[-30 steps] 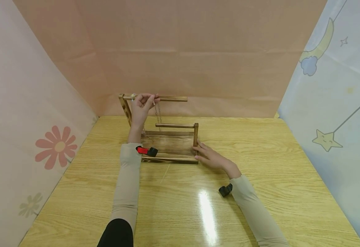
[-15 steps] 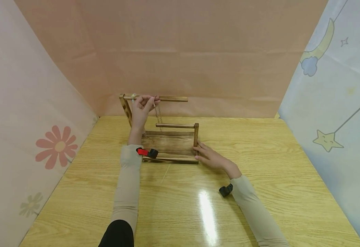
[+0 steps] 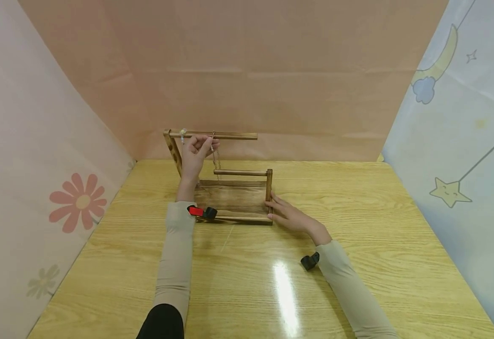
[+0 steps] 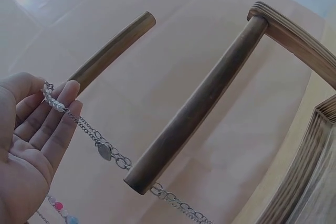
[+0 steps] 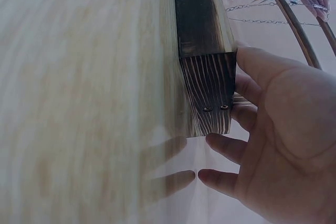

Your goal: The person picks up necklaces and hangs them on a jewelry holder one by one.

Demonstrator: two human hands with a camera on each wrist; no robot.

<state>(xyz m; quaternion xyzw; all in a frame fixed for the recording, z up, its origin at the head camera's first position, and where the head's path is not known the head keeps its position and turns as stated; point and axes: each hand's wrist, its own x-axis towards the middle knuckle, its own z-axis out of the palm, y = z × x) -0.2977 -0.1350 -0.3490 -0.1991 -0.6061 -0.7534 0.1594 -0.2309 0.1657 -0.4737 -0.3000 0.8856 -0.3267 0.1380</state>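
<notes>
Wood-grain worktop carries the rack; I see the left hand pinching a chain, the right hand touching the rack, fingers spread, probably to steady it.

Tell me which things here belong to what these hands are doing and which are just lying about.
Part of the job, it seems:
white-beaded chain, pinched in the left hand
wooden jewelry stand, touched by the right hand
multicolored beaded strand, hanging on the stand's upper bar

Just surroundings:
wood-grain table
peach backdrop
flower-printed wall covering
</notes>
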